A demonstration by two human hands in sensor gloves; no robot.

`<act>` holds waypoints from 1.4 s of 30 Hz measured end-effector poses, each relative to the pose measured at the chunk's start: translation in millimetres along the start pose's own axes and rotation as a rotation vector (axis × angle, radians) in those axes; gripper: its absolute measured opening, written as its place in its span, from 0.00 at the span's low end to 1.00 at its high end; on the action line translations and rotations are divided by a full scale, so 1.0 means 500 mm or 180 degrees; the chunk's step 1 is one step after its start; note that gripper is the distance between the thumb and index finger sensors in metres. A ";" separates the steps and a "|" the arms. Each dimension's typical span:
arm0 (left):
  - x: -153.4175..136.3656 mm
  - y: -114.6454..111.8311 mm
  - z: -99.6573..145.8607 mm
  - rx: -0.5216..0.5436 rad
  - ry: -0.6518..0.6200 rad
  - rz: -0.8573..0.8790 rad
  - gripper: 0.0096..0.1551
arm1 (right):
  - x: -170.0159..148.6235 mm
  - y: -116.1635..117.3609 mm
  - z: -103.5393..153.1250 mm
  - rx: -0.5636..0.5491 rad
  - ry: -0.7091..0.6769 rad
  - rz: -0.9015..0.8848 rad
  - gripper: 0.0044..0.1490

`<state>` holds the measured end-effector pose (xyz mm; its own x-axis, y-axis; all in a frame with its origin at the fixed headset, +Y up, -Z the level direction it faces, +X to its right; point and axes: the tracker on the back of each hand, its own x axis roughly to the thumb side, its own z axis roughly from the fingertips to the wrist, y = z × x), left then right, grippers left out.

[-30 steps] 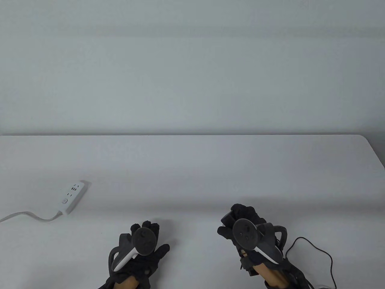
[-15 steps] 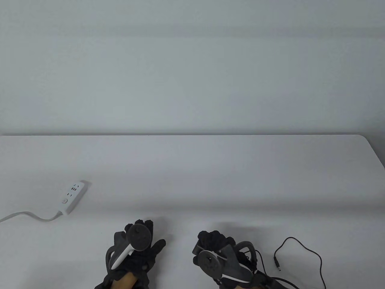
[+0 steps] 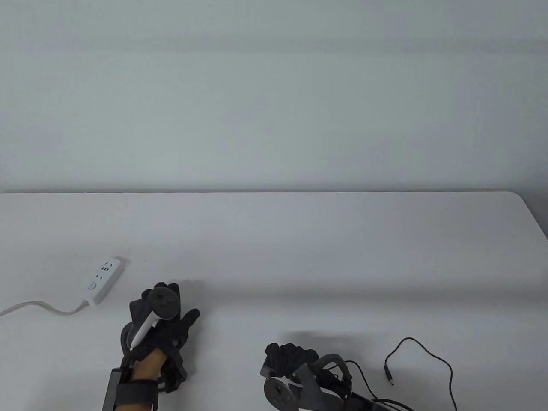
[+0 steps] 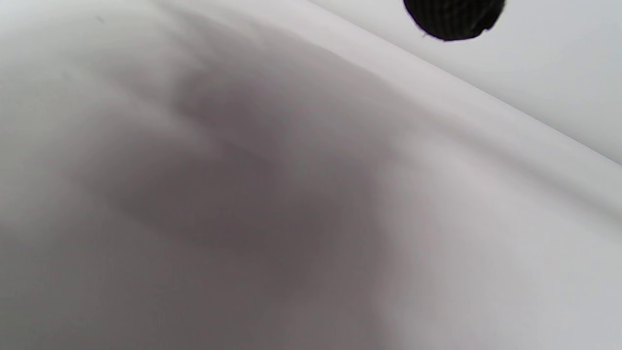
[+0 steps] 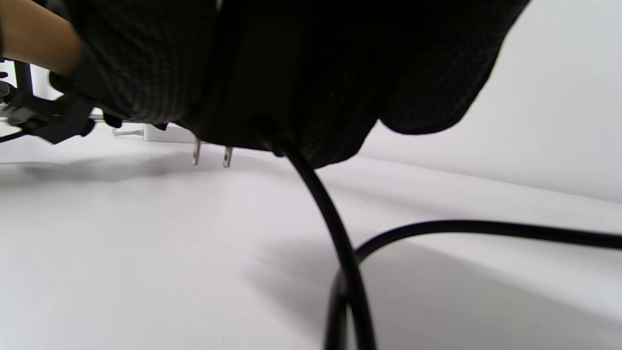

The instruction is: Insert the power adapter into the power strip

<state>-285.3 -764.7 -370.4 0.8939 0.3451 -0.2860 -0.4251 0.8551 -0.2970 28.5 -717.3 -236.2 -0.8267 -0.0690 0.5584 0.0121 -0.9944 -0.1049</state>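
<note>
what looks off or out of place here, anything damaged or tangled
Nothing stands out. The power strip lies flat at the table's left, its sockets bare. The right hand holds the power adapter, whose prongs look straight. Its black cable trails in a loose loop, unknotted. The left hand holds nothing.

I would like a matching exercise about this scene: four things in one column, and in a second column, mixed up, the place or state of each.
Things:
1. power strip
2. power adapter
3. left hand
4. loose cable tip

Places or states:
A. gripped in the right hand, two metal prongs sticking out
B. lies on the table at the near right
C. lies at the table's left side, nothing plugged in
D. holds nothing, just right of the power strip

Pairs: 1-C, 2-A, 3-D, 4-B
</note>
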 end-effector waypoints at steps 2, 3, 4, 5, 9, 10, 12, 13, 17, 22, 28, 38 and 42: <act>-0.032 0.027 -0.024 0.0065 0.0151 0.0033 0.55 | 0.001 0.000 0.000 0.0008 -0.0009 0.0000 0.46; -0.053 0.043 -0.037 0.0103 0.0233 0.0051 0.55 | 0.002 0.000 -0.001 0.0021 -0.0011 -0.0003 0.46; -0.066 0.053 -0.045 0.0143 0.0287 0.0050 0.55 | 0.002 0.000 -0.001 0.0026 -0.0010 -0.0004 0.46; -0.084 0.068 -0.054 0.0240 0.0377 0.0023 0.55 | 0.003 0.000 -0.001 0.0030 -0.0010 0.0001 0.46; -0.140 0.099 -0.080 0.0418 0.0667 -0.0019 0.55 | 0.004 -0.001 -0.001 0.0053 -0.0013 0.0013 0.46; -0.153 0.104 -0.085 0.0424 0.0728 0.0009 0.55 | 0.003 -0.001 -0.002 0.0060 -0.0005 0.0005 0.46; -0.174 0.108 -0.093 0.0435 0.0830 0.0026 0.55 | 0.001 0.001 -0.004 0.0078 0.0009 -0.0003 0.46; -0.182 0.110 -0.097 0.0433 0.0886 0.0027 0.55 | 0.001 0.001 -0.004 0.0077 0.0010 -0.0004 0.46; -0.204 0.111 -0.109 0.0458 0.1012 0.0013 0.55 | 0.003 0.001 -0.004 0.0093 -0.0004 -0.0008 0.46; -0.218 0.115 -0.121 0.0486 0.1174 -0.0042 0.54 | 0.005 0.002 -0.004 0.0109 -0.0026 -0.0027 0.46; -0.224 0.118 -0.130 0.0376 0.1399 -0.0164 0.49 | 0.007 0.004 -0.004 0.0129 -0.0046 -0.0038 0.46; -0.192 0.128 -0.132 0.0855 0.1400 -0.0929 0.43 | 0.008 0.008 -0.005 0.0158 -0.0070 -0.0041 0.46; -0.193 0.130 -0.131 0.0906 0.1240 -0.0808 0.46 | 0.007 0.009 -0.006 0.0136 -0.0073 -0.0050 0.47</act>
<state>-408.4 -767.9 -421.8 0.8217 -0.0085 -0.5698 -0.0992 0.9825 -0.1576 24.2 -721.6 -237.1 -0.8139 -0.0547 0.5785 0.0237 -0.9979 -0.0611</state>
